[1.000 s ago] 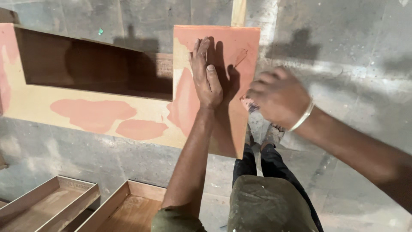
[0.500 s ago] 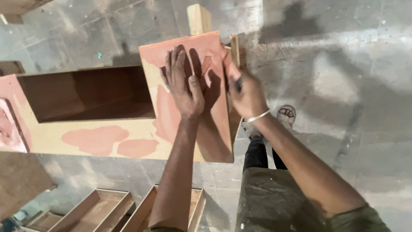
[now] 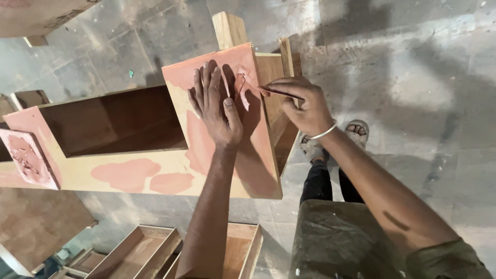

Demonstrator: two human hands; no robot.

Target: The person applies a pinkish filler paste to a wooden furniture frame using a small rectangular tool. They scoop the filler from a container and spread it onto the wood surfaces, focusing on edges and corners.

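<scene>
Head view: putty work on a wooden cabinet (image 3: 155,170) over a grey stone floor (image 3: 413,77)
Left hand (image 3: 217,111) lies flat, grip released, on the pink-smeared panel; right hand (image 3: 305,106) clenches a thin blade (image 3: 276,92), perhaps a putty knife, touching the panel's edge; drawers (image 3: 155,253) below

The left hand (image 3: 216,111) lies flat on the cabinet panel (image 3: 258,165); just right, the right hand (image 3: 305,106) holds a blade (image 3: 276,92), seemingly touching it. Drawers (image 3: 150,248) lie on the floor (image 3: 413,77) below.

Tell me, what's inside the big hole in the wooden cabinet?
The open wooden cabinet shows only dark brown inner walls in its hole; nothing lies in the part that shows. The deep left corner is in shadow, so I can't tell there.
</scene>
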